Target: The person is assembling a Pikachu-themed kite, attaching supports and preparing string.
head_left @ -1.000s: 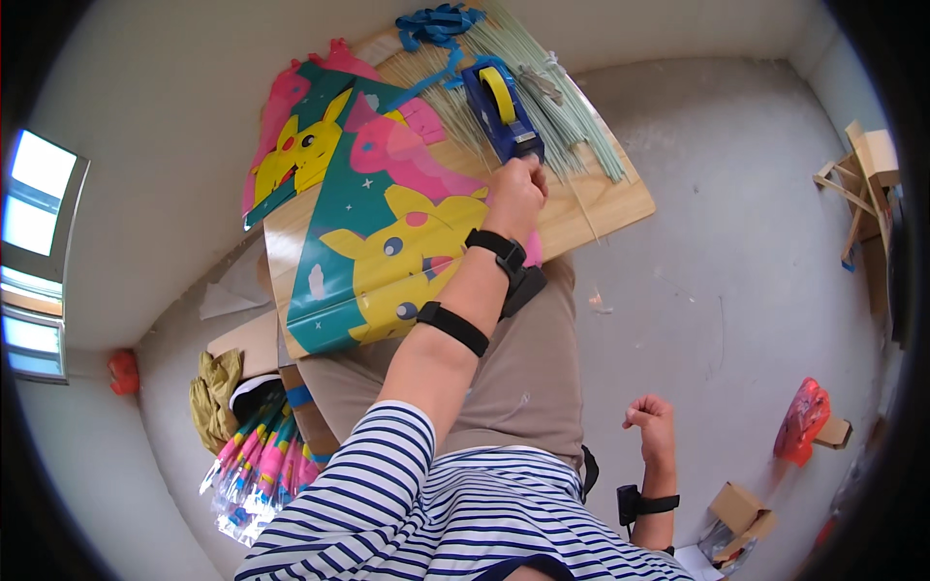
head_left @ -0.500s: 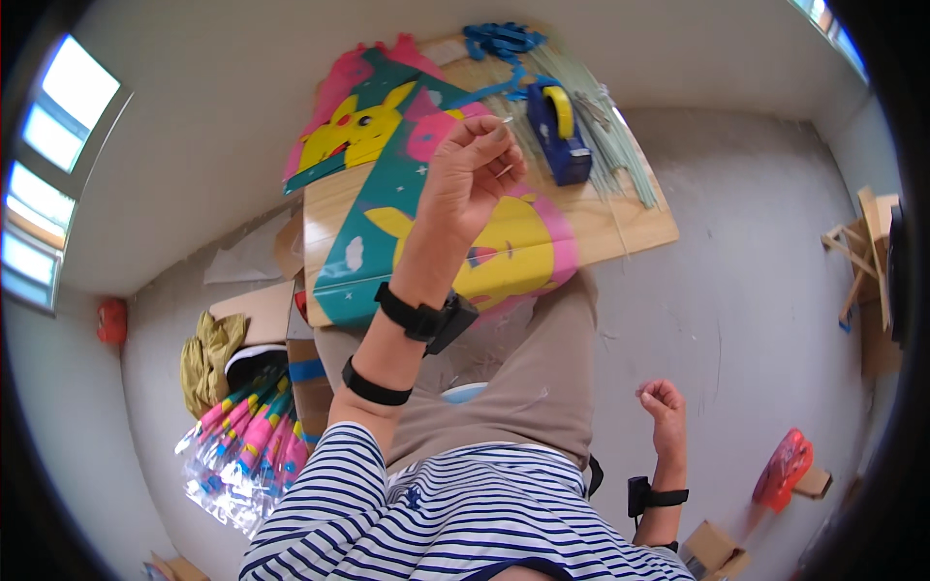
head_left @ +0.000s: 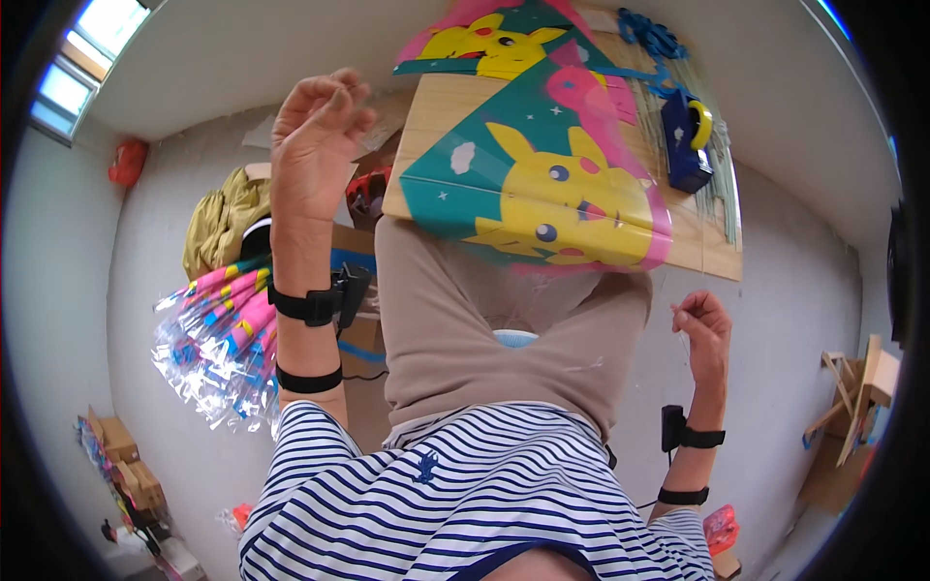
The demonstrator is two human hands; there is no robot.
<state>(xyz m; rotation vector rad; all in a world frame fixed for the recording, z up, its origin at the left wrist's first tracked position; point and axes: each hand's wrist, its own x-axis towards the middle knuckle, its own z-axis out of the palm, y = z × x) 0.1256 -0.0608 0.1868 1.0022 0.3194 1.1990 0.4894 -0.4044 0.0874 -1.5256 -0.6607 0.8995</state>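
My left hand [head_left: 318, 145] is raised off the left edge of the wooden table [head_left: 441, 107], its fingers loosely curled and apart, with nothing seen in them. My right hand [head_left: 707, 334] hangs off the table's near right corner, thumb and fingers pinched on a thin clear strip that dangles below them; its kind is hard to make out. On the table lies a printed plastic sheet [head_left: 450, 198] in teal, pink and yellow with cartoon faces, its near edge hanging over the front. A blue tape dispenser [head_left: 686, 150] with a yellow roll stands right of the sheet.
Blue ribbon [head_left: 654, 34] and pale thin sticks [head_left: 722, 179] lie at the table's right side. Left on the floor are wrapped colourful packages [head_left: 228, 339], a mustard cloth [head_left: 218, 223] and a cardboard box [head_left: 363, 334]. A wooden stand [head_left: 848, 402] is far right.
My left hand has moved from above the sheet to the left, off the table. My right hand has come up and forward toward the table corner. The view has shifted.
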